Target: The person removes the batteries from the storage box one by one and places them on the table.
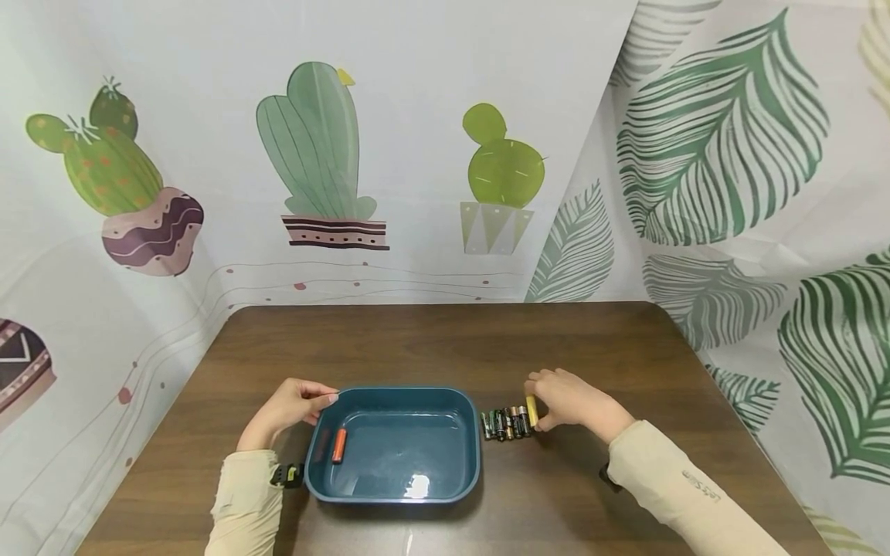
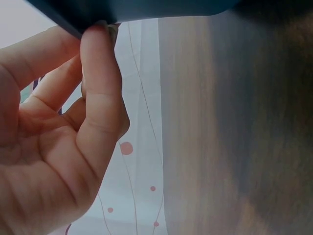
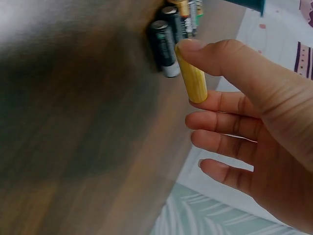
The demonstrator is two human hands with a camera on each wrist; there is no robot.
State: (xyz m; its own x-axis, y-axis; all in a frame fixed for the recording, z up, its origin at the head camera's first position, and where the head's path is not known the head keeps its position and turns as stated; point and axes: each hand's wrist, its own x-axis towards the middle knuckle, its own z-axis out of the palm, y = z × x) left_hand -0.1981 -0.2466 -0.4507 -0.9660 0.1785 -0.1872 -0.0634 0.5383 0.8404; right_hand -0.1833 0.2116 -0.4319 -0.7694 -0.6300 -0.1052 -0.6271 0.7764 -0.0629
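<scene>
A dark teal plastic basin (image 1: 399, 494) stands on the table, and my left hand (image 1: 295, 408) pinches its far left rim between thumb and fingers. Inside, toward the left wall, lies one orange battery (image 1: 339, 445). To the right of the basin, several dark batteries (image 1: 506, 423) lie side by side in a row. At the right end of that row my right hand (image 1: 566, 398) holds a yellow battery (image 3: 194, 81) by its two ends, thumb on one and index finger on the other. The other fingers of that hand are loosely bent below it in the right wrist view.
The brown wooden table (image 1: 591, 340) reaches back to a wall hung with cactus-print cloth (image 1: 417, 154). A leaf-print cloth (image 1: 730, 193) hangs on the right side. Light reflects off the basin's floor and the table front.
</scene>
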